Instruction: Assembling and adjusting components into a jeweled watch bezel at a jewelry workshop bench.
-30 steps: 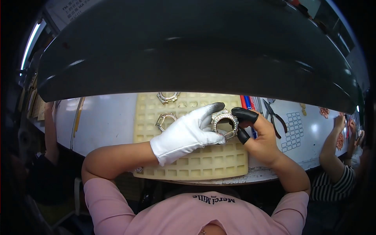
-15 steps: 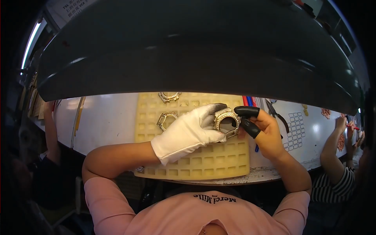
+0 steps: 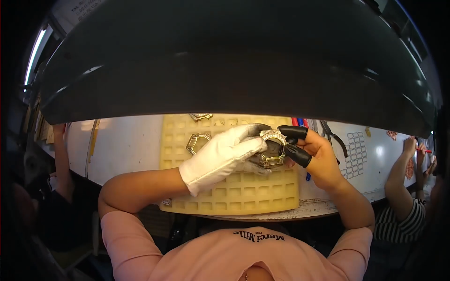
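My left hand [image 3: 225, 154], in a white glove with dark fingertips, is closed round the left side of a gold-coloured watch case [image 3: 273, 163] set with small clear stones. The case is tilted, and its round opening shows dark. At its right edge, my right hand [image 3: 321, 150] pinches it between thumb and index finger, both in black finger cots. Below the hands lies a yellow tray [image 3: 234, 206] of square pockets. A second watch case [image 3: 191, 144] rests on it left of the glove, and a third watch case [image 3: 201, 116] is partly hidden under the dark hood.
The dark hood [image 3: 234, 70] spans the far side, low over the white table [image 3: 126, 150]. Right of the tray lie red and blue pens [image 3: 300, 122], pliers [image 3: 338, 142] and a label-like grid [image 3: 356, 154]. Co-workers' arms show at left [image 3: 62, 154] and right [image 3: 397, 171].
The watch case has been turned and tilted in my hands, so its lower lugs now show. My left thumb has moved up along its left side. My right fingers have stayed at its right edge.
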Available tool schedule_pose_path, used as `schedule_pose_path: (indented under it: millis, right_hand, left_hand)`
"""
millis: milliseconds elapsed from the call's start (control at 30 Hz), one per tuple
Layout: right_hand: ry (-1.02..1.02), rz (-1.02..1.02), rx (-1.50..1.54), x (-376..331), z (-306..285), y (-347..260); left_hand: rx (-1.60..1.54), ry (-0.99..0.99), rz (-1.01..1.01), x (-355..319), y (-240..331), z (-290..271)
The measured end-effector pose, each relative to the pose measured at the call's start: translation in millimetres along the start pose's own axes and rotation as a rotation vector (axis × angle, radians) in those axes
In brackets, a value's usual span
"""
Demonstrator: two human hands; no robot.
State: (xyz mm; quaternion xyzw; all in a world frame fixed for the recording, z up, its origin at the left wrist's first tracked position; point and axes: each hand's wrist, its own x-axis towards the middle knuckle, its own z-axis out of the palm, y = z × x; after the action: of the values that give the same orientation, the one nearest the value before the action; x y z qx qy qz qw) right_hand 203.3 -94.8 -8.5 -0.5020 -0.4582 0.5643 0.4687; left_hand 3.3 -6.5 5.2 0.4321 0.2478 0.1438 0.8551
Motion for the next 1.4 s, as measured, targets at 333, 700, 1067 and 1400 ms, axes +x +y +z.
schedule_pose_path:
  millis: [333, 700, 1067, 1400]
  right_hand:
    - [-0.041, -0.003, 0.051, 0.1, -4.0, 1.8]
    - [-0.017, -0.368, -0.792, 0.4, 0.3, 0.0]
    - [0.0, -0.423, -0.78, 3.9, 3.4, 2.6]
    - [0.137, -0.39, -0.817, 4.3, -1.6, 3.2]
  left_hand:
    - [-0.035, 0.061, -0.003, 5.5, -4.3, -2.4]
    - [-0.085, 0.047, 0.024, 7.6, -7.0, -4.4]
    - [0.006, -0.009, 0.028, 7.1, -6.7, -4.1]
    - [0.247, -0.092, -0.098, 4.6, 7.9, 5.5]
